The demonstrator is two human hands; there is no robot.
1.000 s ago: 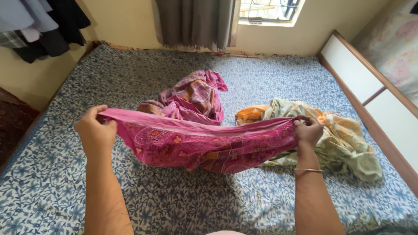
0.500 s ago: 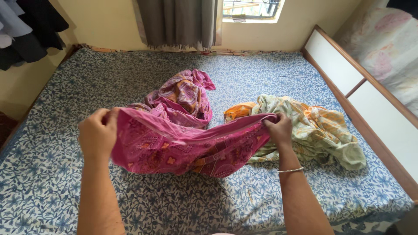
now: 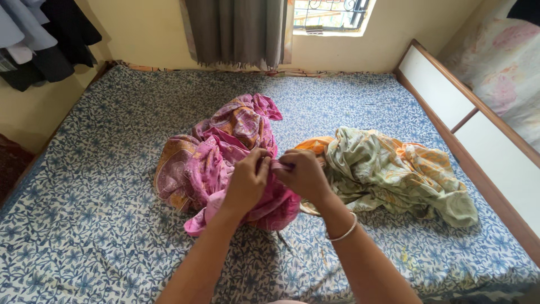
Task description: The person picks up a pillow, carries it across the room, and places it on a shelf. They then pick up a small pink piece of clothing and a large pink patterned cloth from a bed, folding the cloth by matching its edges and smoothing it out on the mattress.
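Over the blue floral bedsheet [image 3: 84, 225] my left hand [image 3: 247, 183] and right hand [image 3: 304, 174] meet, fingers pinched shut on the pink cloth [image 3: 208, 169] hanging between them, whose bunched edges could slip unevenly.

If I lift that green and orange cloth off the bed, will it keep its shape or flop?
The green and orange cloth lies in a crumpled heap with soft folds, so it will likely go limp and drape. It looks thin, probably light for its bulk. A push would likely bunch it against the blue floral bedsheet rather than slide it whole.
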